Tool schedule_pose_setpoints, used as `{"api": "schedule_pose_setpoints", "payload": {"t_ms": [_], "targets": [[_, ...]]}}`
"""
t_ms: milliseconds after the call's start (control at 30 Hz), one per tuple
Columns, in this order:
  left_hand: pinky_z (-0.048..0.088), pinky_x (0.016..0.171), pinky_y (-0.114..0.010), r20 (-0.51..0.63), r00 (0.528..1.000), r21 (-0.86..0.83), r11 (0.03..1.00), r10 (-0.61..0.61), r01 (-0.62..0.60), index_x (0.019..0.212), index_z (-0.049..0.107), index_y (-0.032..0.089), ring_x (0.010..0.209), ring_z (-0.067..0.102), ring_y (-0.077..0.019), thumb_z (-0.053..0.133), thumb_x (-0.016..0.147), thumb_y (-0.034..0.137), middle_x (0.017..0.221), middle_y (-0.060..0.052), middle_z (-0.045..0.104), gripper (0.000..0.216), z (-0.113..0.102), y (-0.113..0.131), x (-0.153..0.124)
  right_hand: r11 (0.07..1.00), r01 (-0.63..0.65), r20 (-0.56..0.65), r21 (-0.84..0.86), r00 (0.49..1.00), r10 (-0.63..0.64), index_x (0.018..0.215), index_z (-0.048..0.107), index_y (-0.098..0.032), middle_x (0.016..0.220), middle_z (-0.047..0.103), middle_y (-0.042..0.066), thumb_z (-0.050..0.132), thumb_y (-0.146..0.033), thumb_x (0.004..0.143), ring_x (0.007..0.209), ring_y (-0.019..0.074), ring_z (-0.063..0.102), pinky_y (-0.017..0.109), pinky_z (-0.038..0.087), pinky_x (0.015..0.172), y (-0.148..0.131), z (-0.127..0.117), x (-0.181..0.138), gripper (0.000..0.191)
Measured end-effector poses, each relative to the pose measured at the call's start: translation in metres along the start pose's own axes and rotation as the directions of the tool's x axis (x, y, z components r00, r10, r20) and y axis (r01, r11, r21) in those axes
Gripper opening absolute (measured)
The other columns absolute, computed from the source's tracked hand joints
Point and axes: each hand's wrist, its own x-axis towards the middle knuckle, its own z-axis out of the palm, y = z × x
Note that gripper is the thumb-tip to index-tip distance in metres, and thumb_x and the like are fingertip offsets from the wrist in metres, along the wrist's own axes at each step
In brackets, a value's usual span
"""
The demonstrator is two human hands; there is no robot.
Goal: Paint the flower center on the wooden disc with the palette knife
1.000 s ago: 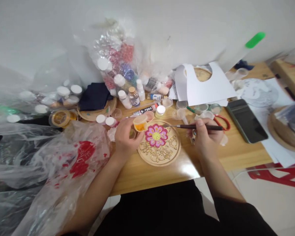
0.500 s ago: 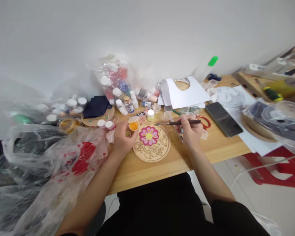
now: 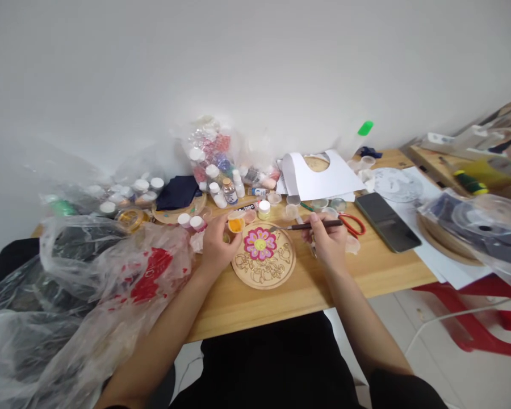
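Observation:
My left hand is closed on a small clear cup of orange material, tilted toward me at the upper left edge of a round wooden board. On the board is a pink and magenta flower with a yellow centre; gold outlined shapes below it are bare wood. My right hand grips a thin palette knife by its dark handle. Its metal tip points left, over the board's top edge beside the flower; whether it touches the wood I cannot tell.
Behind the board stand a white-capped jar, small bottles and bagged jars. Red-handled scissors and a phone lie to the right. A crumpled plastic bag covers the left side. White paper rests at the back.
The camera view has tipped up, so the table sits lower in the picture. Both hands keep their holds; the cup and palette knife have hardly moved relative to the board.

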Motion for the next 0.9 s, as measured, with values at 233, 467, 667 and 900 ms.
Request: {"api": "schedule_pose_setpoints", "payload": {"t_ms": [233,467,667,900], "targets": [[0.061,0.082,-0.036,-0.078,0.995,-0.003,0.998,-0.068,0.068,0.129,0.056,0.018,0.095,0.073,-0.0231,0.07,0.082,0.028,0.113,-0.011,0.072,0.05,-0.011,0.01,0.006,1.0,0.024,0.018,-0.013,1.0,-0.024,0.064,0.06,-0.022,0.044,0.057,-0.004,0.074,-0.063,0.074,0.037,0.0106,0.048,0.025,0.038,0.036,0.0,-0.003,0.0,0.044],[0.062,0.078,-0.038,-0.05,0.969,-0.08,0.968,-0.243,0.239,0.126,0.052,0.023,0.098,0.072,-0.0246,0.078,0.079,0.039,0.113,-0.009,0.071,0.056,-0.054,0.031,0.027,1.0,0.005,0.026,0.025,1.0,-0.006,0.063,0.059,-0.024,0.043,0.056,-0.005,0.076,-0.066,0.071,0.035,0.0107,0.048,0.024,0.036,0.034,-0.001,-0.002,-0.002,0.046],[0.06,0.089,-0.049,0.083,0.902,-0.015,0.905,-0.424,0.426,0.119,0.056,0.024,0.104,0.071,-0.0286,0.075,0.079,0.043,0.117,-0.011,0.069,0.048,-0.075,0.043,-0.022,1.0,-0.009,0.025,0.02,1.0,0.008,0.064,0.059,-0.023,0.044,0.057,-0.005,0.075,-0.065,0.073,0.036,0.0112,0.05,0.026,0.038,0.035,-0.002,-0.003,-0.004,0.046],[0.059,0.084,-0.046,0.062,0.904,0.161,0.898,-0.423,0.41,0.112,0.062,0.022,0.094,0.071,-0.0276,0.077,0.078,0.036,0.105,-0.009,0.072,0.039,-0.065,0.038,-0.071,1.0,0.012,0.016,0.011,1.0,-0.012,0.064,0.059,-0.024,0.044,0.054,-0.005,0.074,-0.063,0.076,0.035,0.0106,0.047,0.026,0.037,0.034,-0.001,-0.004,-0.005,0.043]]}}
